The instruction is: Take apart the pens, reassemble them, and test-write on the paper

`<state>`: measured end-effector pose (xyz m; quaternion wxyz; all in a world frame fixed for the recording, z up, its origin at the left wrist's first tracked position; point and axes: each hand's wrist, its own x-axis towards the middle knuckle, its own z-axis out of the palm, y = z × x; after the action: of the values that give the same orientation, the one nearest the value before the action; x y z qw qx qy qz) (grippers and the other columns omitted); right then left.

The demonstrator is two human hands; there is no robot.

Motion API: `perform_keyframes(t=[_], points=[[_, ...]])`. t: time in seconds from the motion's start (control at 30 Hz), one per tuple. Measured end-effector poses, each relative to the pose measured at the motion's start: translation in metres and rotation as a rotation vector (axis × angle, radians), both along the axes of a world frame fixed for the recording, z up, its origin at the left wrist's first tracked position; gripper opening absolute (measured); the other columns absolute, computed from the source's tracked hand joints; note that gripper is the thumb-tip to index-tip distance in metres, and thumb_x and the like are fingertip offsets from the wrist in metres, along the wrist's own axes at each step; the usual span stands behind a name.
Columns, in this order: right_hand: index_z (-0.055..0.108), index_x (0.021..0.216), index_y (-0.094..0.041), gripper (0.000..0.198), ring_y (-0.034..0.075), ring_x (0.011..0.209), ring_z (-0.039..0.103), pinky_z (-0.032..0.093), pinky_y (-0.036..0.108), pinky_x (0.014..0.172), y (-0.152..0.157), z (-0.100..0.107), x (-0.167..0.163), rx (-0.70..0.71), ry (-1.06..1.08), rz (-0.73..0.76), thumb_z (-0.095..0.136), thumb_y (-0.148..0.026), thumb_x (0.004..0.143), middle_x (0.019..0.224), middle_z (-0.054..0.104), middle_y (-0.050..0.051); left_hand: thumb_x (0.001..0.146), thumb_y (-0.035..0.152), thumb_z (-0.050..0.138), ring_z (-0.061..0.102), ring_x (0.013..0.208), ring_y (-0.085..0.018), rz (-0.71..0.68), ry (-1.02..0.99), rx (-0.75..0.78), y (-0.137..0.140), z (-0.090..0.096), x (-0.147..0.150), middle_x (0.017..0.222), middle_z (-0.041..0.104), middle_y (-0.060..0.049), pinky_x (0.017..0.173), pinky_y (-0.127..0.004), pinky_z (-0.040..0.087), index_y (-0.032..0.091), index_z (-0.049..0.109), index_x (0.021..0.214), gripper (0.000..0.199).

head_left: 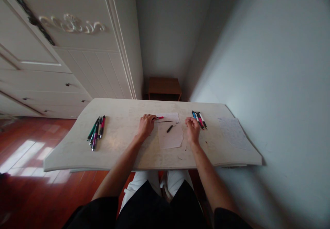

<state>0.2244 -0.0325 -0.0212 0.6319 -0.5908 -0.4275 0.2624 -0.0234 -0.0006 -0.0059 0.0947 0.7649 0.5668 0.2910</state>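
Nearest the camera, the person's lap in dark cloth sits under the front edge of the desk (77, 153), and both bare forearms reach forward over the pale top. The sheet of paper (170, 138) lies between the two hands and serves as the landmark.

Just left of the sheet, the left hand (145, 125) rests knuckles up, its fingers curled together and pinching the end of a pink pen piece (158, 118), which pokes out across the sheet's far left corner. Just right of the sheet, the right hand (192, 127) lies as a loose fist with fingers bent inward; whether it holds anything cannot be told.

On the sheet itself, a short black pen part (169, 129) lies at a slant, and beyond it a thin dark refill (165, 121) runs across the paper.

Far left of the sheet, a bunch of pens (96, 132) lies side by side. Right of the sheet, just past the right hand, a smaller group of pens (199, 119) lies. Farther right sits a second sheet (234, 132).

Beyond the desk stands a small brown stand (164, 88) against the wall.
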Motion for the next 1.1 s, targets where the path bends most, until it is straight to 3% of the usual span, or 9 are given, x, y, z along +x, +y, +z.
perform_keyframes(t=[0.17, 0.3, 0.57, 1.1], points=[[0.065, 0.090, -0.015, 0.027, 0.019, 0.077, 0.063, 0.050, 0.033, 0.074, 0.000, 0.000, 0.000, 0.024, -0.048, 0.009, 0.056, -0.038, 0.081, 0.086, 0.069, 0.008, 0.086, 0.014, 0.052, 0.059, 0.098, -0.027, 0.017, -0.009, 0.015, 0.003, -0.005, -0.002, 0.104, 0.072, -0.008, 0.086, -0.040, 0.046, 0.021, 0.069, 0.105, 0.026], [0.065, 0.090, -0.016, 0.022, 0.020, 0.078, 0.064, 0.051, 0.034, 0.074, -0.003, 0.002, -0.004, 0.044, -0.217, 0.018, 0.052, -0.033, 0.083, 0.087, 0.070, 0.008, 0.084, 0.015, 0.055, 0.060, 0.098, -0.026, 0.022, -0.034, 0.019, 0.003, -0.006, -0.002, 0.104, 0.071, -0.008, 0.087, -0.040, 0.047, 0.021, 0.069, 0.105, 0.026], [0.062, 0.114, -0.020, 0.033, 0.022, 0.088, 0.063, 0.050, 0.038, 0.083, -0.010, 0.003, -0.014, 0.125, -0.580, 0.238, 0.051, -0.018, 0.082, 0.092, 0.071, 0.007, 0.082, 0.014, 0.055, 0.058, 0.099, -0.025, -0.052, -0.064, 0.044, 0.002, -0.003, -0.002, 0.106, 0.070, -0.008, 0.091, -0.039, 0.047, 0.019, 0.069, 0.106, 0.028], [0.063, 0.118, -0.020, 0.038, 0.023, 0.088, 0.062, 0.050, 0.041, 0.087, -0.009, -0.001, -0.014, 0.067, -0.691, 0.347, 0.057, -0.011, 0.082, 0.090, 0.072, 0.007, 0.087, 0.013, 0.051, 0.060, 0.095, -0.023, -0.090, -0.039, 0.009, 0.004, -0.004, -0.005, 0.101, 0.072, -0.006, 0.090, -0.038, 0.046, 0.021, 0.072, 0.102, 0.027]])
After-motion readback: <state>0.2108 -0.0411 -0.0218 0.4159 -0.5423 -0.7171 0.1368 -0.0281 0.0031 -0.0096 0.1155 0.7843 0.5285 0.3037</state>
